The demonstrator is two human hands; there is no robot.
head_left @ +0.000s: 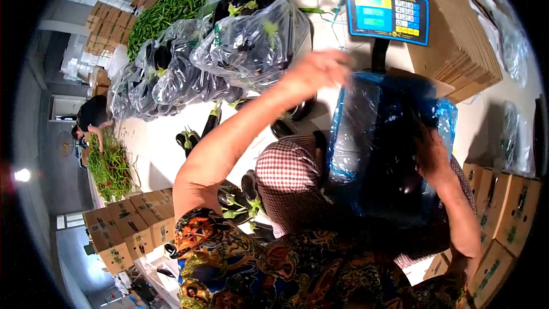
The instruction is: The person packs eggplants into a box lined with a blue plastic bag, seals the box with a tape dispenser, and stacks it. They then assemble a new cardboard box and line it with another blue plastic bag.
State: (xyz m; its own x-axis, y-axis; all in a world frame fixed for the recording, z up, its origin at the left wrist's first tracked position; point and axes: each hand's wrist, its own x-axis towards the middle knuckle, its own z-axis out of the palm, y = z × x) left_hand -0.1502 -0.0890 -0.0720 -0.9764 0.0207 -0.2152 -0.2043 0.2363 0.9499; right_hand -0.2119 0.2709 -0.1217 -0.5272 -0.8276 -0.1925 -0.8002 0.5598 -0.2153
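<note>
A blue plastic-lined box stands before me, its inside dark and in deep shade, with glossy eggplants showing faintly in it. My right hand reaches into its right side, fingers closed against a dark eggplant. Smeared by motion, my left hand is raised over the box's upper left corner, close to the bagged eggplants. Just beyond the box is a scale display with a keypad on a black post. Loose eggplants lie on the floor left of the box.
Clear bags of eggplants and a heap of green peppers lie at upper left. Flattened cardboard is stacked at upper right. Cartons stand at left and right. Another person bends over a pepper pile far left.
</note>
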